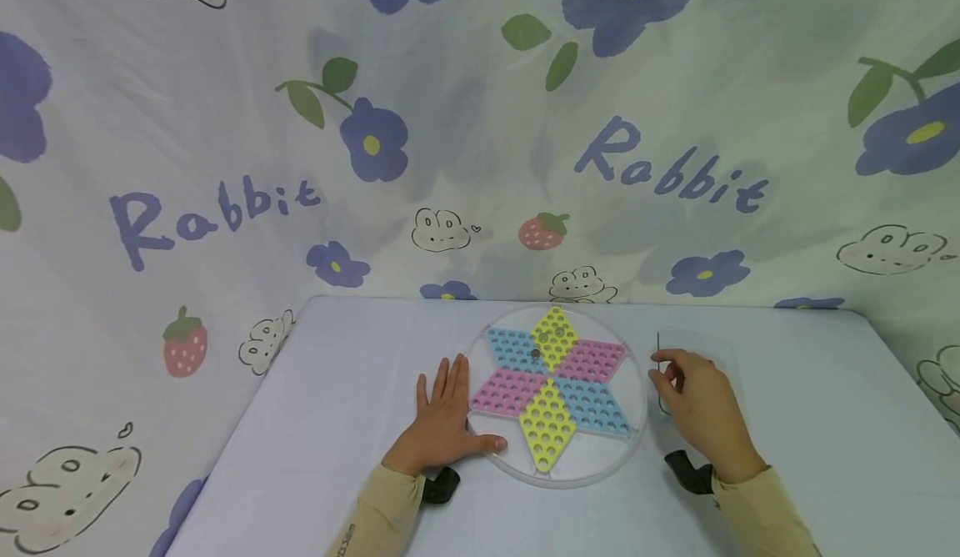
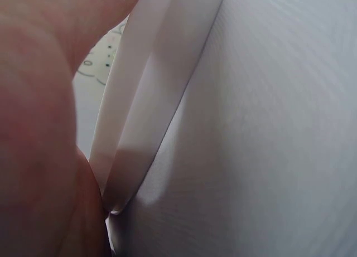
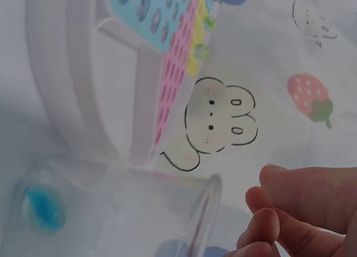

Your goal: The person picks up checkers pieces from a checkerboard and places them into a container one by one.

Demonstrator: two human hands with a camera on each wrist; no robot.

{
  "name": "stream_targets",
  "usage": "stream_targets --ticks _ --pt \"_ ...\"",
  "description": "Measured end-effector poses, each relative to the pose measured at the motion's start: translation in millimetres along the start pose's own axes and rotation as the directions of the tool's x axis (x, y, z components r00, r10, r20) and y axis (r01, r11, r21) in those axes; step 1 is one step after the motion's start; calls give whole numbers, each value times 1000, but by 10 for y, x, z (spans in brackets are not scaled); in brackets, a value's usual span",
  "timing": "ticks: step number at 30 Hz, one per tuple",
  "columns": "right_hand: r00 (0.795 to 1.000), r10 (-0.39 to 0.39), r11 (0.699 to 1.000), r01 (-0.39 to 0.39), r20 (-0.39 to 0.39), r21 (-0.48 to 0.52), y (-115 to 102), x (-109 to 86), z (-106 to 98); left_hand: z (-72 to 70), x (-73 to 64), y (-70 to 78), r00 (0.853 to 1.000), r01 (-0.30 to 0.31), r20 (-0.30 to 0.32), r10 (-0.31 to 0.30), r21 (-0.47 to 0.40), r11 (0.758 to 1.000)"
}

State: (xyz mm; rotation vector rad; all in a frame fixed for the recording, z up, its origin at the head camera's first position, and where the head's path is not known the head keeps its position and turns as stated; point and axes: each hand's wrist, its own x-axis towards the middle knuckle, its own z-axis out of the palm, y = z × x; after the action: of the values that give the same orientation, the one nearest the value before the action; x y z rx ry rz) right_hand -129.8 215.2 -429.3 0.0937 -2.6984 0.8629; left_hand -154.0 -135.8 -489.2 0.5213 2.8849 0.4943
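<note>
The left hand [image 1: 442, 424], straight-fingered, lies against the left rim of the round game board [image 1: 547, 411] on the table [image 1: 360, 348]; a shove there could jolt the few marbles [image 1: 536, 354] near its far point; rightward, the right hand [image 1: 701, 407], loosely curled, apparently holding nothing, is near a see-through box [image 3: 134, 212], which a knock might tip. Only the right wrist view shows the blue marble [image 3: 44, 208] inside.
</note>
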Motion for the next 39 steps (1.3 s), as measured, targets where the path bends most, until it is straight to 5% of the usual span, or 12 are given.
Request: stream_targets --ticks 39 --pt "999 -17 992 11 41 127 -600 325 350 -55 -28 39 1000 -20 -15 20 0 1000"
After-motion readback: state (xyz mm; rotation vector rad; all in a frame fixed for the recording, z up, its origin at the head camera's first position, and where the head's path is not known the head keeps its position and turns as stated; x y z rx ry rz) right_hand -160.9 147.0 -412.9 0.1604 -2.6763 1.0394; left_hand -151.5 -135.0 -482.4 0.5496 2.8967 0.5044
